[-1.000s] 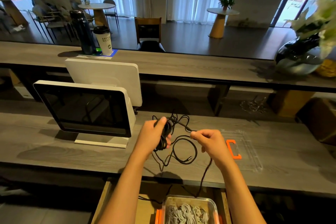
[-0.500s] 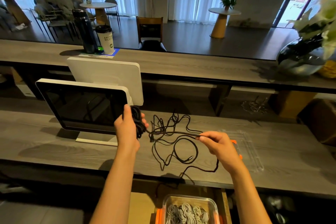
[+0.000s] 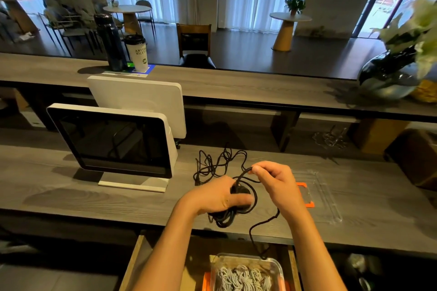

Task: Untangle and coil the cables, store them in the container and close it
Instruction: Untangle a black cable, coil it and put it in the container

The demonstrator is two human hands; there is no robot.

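My left hand [image 3: 218, 196] grips a bundle of coiled black cable [image 3: 227, 216] just above the grey counter. My right hand [image 3: 275, 182] pinches a strand of the same cable and holds it over the bundle. A loose tangle of black cable [image 3: 212, 163] lies on the counter behind my hands. One strand hangs from under my right hand down over the counter's front edge. A clear container [image 3: 272, 264] with orange clips sits in an open drawer below, with a coiled grey cable [image 3: 243, 277] inside. Its clear lid [image 3: 324, 196] with an orange clip lies on the counter at the right.
A white-framed screen [image 3: 111, 142] on a stand is at the left of the counter, a second white panel behind it. On the upper ledge stand a dark bottle [image 3: 110, 42], a paper cup [image 3: 137, 53] and, at the right, a glass vase with flowers [image 3: 390, 75].
My left hand has come back from the left near the screen to the middle with the coil. My right hand has moved left over it, bringing the strand across the bundle.
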